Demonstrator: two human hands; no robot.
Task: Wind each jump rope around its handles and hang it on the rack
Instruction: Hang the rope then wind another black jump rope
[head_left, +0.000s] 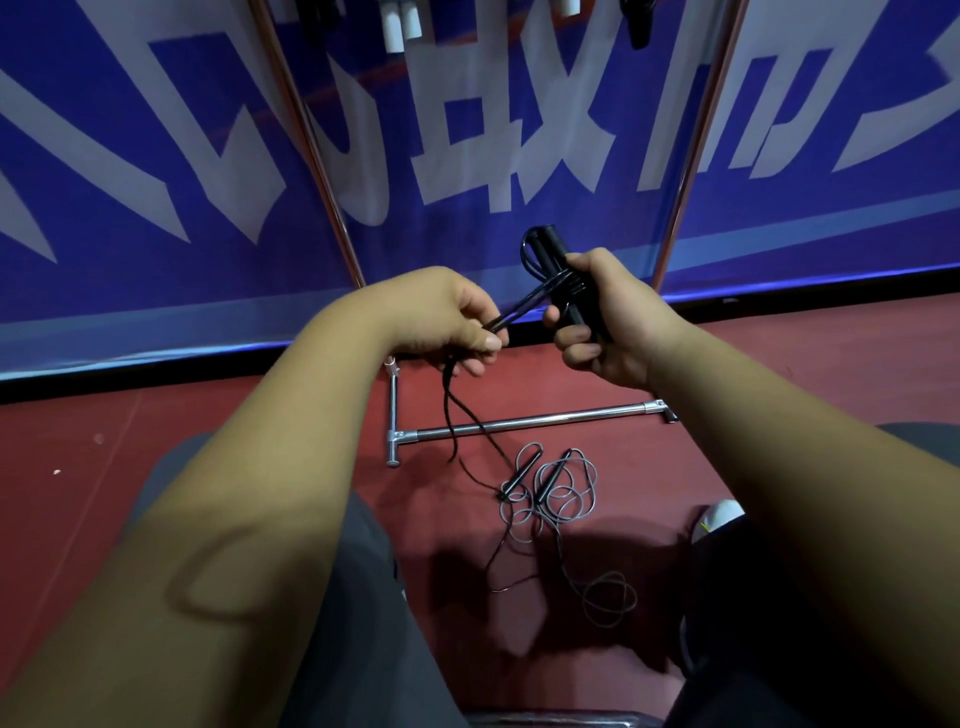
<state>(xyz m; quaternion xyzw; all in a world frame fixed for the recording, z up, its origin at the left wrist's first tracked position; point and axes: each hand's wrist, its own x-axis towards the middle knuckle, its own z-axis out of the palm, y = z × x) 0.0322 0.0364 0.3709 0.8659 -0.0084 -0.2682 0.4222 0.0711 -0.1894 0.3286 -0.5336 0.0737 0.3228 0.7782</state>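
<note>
1. The right hand (618, 322) is right of centre in the frame. Its fingers (574, 353) are curled round a pair of black handles (558, 265) held side by side, with their tops pointing to the upper left.
2. Several turns of black cord (519, 306) are wound across the middle of the handles, just above the thumb.
3. The left hand (441, 317) is left of centre. Its thumb and fingers are pressed together and pinch the cord, which runs taut from the handles.
4. Below the left hand the loose cord hangs down and trails onto the red floor (156, 441) at lower centre.
5. A grey rope (561, 493) with two dark handles lies in loose coils on the floor below the hands. The black cord reaches into the same tangle.
6. The chrome rack (519, 422) stands behind the hands. Its base bar is on the floor, and its two uprights rise toward the top of the frame.
7. At the top edge, white handles (400, 23) and dark handles (639, 21) hang between the uprights.
8. A blue banner (156, 156) with large white characters fills the upper half.
9. A white shoe (719, 514) shows at the lower right.
</note>
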